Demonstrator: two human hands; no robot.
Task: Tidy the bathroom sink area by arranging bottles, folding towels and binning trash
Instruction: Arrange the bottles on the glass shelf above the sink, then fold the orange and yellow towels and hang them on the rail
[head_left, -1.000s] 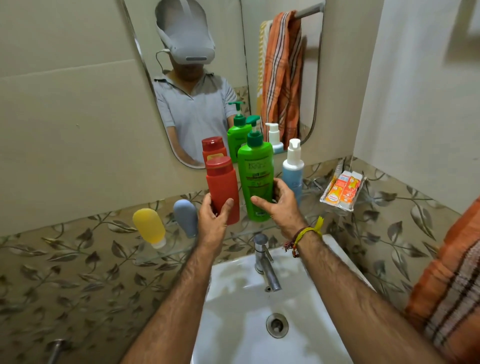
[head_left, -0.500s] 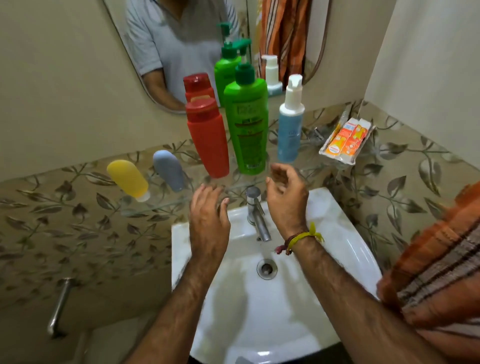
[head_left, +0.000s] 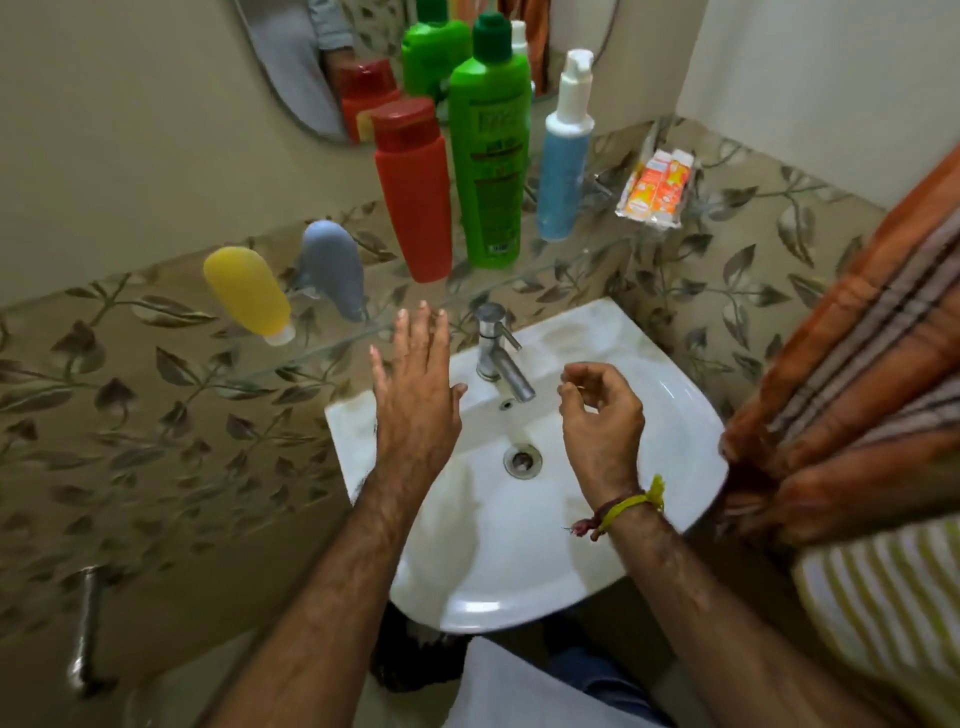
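Above the sink: both hands hover over the white basin (head_left: 675, 447), holding nothing.
Left hand (head_left: 415, 400): fingers straight and slightly spread, palm down, over the basin's back left corner, just below the glass shelf (head_left: 332, 340).
Right hand (head_left: 602, 410): fingers loosely curled, thumb near the forefinger, nothing between them; it hangs to the right of the tap (head_left: 498, 353). Yellow and red thread band (head_left: 623, 506) at the wrist.
Shelf, left part: yellow squeeze bottle (head_left: 247, 291) and grey squeeze bottle (head_left: 332, 267), both cap-down and tilted, near each other but apart.
Shelf, middle: red bottle (head_left: 413, 192), green pump bottle (head_left: 488, 150) and blue pump bottle (head_left: 563, 156) standing upright in a row, red just beside green, blue a little apart to the right.
Shelf, right end: orange and white sachet pack (head_left: 654, 189), lying near the corner of the wall.
Mirror (head_left: 280, 67): behind the row, showing reflections of the red and green bottles.
Towels: orange striped towel (head_left: 852, 364) hanging at the right edge of the view, near the basin's right rim; yellow and white striped towel (head_left: 883, 597) below it.
Wall: leaf-patterned tiles (head_left: 130, 415) around the basin; a metal pipe fitting (head_left: 85, 629) low on the left.
Basin: drain (head_left: 522, 460) in the centre, between the two forearms.
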